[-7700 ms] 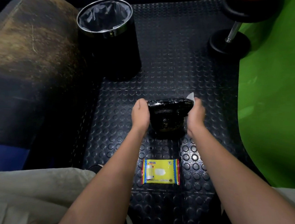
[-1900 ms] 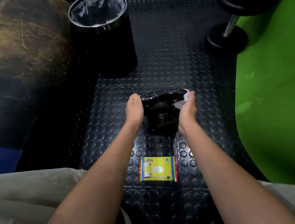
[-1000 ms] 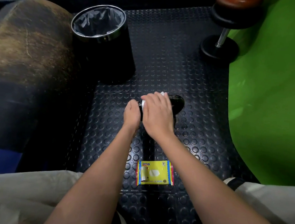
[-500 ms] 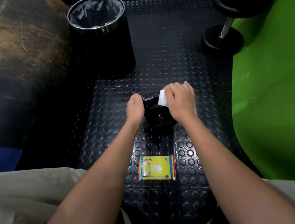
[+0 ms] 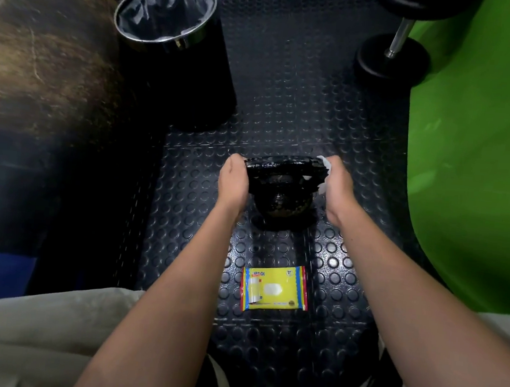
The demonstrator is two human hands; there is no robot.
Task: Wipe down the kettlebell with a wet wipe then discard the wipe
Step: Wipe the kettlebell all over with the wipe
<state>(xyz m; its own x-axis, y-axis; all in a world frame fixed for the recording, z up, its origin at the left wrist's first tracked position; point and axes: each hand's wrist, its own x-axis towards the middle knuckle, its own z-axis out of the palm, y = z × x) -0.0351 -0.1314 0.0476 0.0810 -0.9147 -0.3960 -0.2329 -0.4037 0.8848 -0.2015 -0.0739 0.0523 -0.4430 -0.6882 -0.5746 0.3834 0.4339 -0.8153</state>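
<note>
The glossy black cast-iron kettlebell stands on the studded black rubber floor mat between both hands: left hand grips its handle's left end, right hand presses a crumpled white wet wipe against the right end

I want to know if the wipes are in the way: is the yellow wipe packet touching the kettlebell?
Apart. The head view shows a strip of bare studded mat between the kettlebell and the yellow wipe packet, which lies flat nearer the person.
</note>
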